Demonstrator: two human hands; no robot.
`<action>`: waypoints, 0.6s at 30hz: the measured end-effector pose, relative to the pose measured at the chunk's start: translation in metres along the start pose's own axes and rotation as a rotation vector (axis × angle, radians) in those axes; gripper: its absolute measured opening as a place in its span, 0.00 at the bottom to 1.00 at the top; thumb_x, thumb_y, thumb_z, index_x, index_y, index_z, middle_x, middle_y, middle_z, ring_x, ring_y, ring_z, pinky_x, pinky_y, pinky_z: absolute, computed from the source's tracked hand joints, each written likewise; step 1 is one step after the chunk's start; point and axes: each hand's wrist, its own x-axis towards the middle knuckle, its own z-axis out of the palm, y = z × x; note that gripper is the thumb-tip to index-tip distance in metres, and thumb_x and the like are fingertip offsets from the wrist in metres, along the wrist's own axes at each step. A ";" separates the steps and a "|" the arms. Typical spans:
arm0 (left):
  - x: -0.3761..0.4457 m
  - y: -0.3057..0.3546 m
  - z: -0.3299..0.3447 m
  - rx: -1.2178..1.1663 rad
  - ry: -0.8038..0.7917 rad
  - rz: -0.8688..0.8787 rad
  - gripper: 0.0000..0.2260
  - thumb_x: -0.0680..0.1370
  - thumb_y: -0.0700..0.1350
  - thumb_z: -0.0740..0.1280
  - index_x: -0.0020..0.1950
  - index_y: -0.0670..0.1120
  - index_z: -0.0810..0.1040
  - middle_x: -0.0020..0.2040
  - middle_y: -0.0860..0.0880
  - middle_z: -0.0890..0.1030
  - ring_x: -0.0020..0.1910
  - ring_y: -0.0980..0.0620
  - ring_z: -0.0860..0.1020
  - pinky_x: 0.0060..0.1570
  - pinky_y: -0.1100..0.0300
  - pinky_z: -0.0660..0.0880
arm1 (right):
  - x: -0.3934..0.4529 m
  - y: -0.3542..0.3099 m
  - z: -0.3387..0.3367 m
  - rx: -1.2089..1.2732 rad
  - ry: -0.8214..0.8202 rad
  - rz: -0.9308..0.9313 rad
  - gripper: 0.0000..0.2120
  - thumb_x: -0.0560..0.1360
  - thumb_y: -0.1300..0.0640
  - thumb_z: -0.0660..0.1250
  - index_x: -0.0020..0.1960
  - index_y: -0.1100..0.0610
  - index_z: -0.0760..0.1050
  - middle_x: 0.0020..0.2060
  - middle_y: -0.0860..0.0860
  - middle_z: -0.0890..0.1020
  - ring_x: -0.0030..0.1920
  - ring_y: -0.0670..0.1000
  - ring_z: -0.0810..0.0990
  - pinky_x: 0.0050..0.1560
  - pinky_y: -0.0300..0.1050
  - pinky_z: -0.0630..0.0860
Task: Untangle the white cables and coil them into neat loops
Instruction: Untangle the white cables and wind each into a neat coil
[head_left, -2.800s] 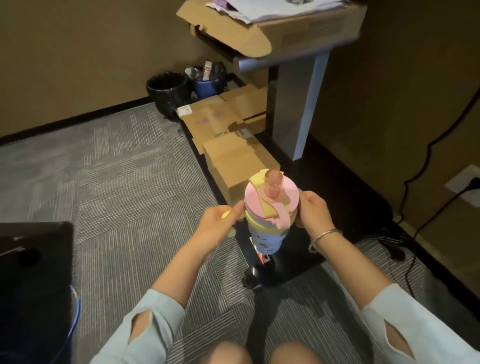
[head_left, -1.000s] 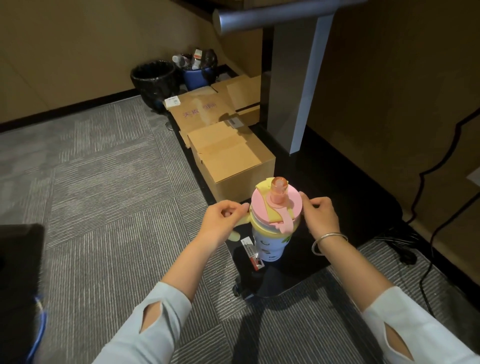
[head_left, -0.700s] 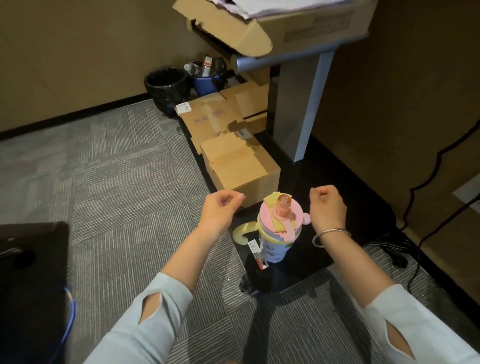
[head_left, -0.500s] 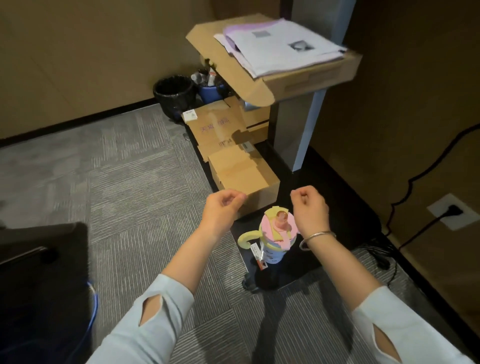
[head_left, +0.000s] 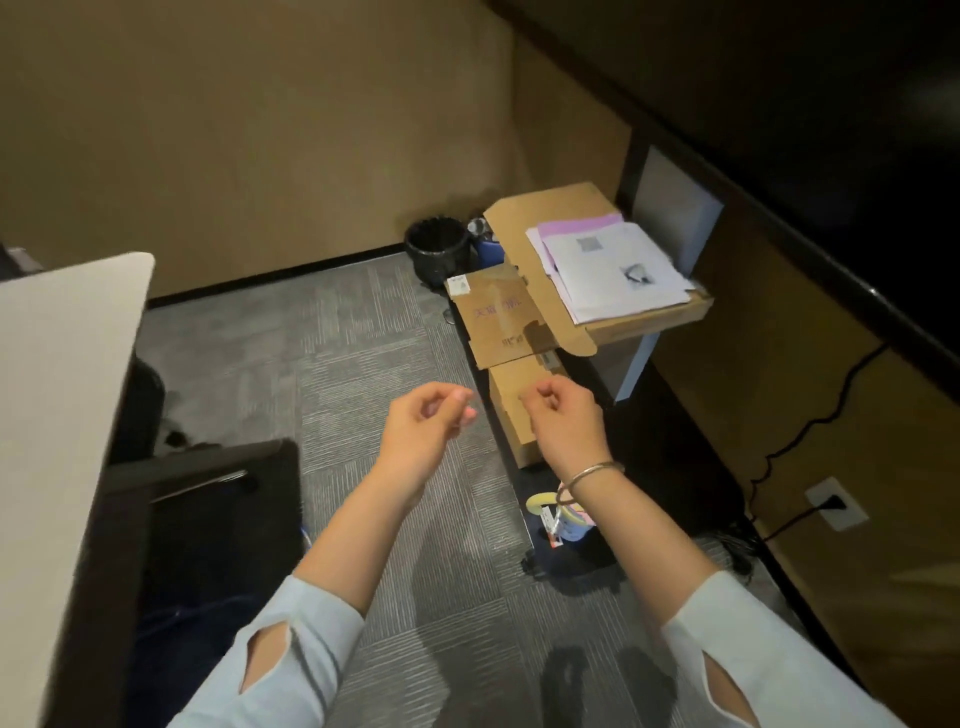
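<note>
Pale blue slit sleeves (head_left: 291, 639), silver bangle (head_left: 589, 475)

I see my left hand (head_left: 426, 423) and right hand (head_left: 563, 415) raised side by side, apart, over the carpet (head_left: 363, 332). Below my right wrist stands a cup (head_left: 569, 522). Beyond lie cardboard boxes (head_left: 498, 317), then a bin (head_left: 436, 249) by the wall. Papers (head_left: 613, 270) lie on a stand at right.

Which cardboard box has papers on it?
The raised box beside the wall, holding white and purple papers; the two floor boxes carry none.
</note>
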 end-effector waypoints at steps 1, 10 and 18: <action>-0.013 0.017 -0.016 -0.013 0.024 -0.005 0.06 0.81 0.41 0.64 0.48 0.47 0.81 0.37 0.50 0.82 0.42 0.53 0.80 0.50 0.55 0.75 | -0.014 -0.025 0.002 -0.007 -0.029 -0.015 0.11 0.79 0.58 0.64 0.37 0.54 0.73 0.30 0.48 0.74 0.34 0.48 0.73 0.40 0.44 0.73; -0.136 0.087 -0.123 -0.047 0.210 0.033 0.06 0.80 0.40 0.65 0.46 0.45 0.81 0.34 0.51 0.82 0.36 0.56 0.79 0.45 0.60 0.76 | -0.115 -0.141 0.041 0.043 -0.297 -0.165 0.08 0.77 0.56 0.66 0.39 0.54 0.76 0.30 0.48 0.75 0.34 0.49 0.73 0.39 0.46 0.73; -0.284 0.089 -0.173 -0.092 0.502 0.046 0.06 0.80 0.37 0.65 0.45 0.42 0.80 0.31 0.52 0.80 0.31 0.59 0.76 0.39 0.66 0.74 | -0.226 -0.163 0.090 0.085 -0.507 -0.216 0.11 0.75 0.58 0.67 0.34 0.49 0.74 0.28 0.46 0.75 0.33 0.50 0.74 0.40 0.50 0.72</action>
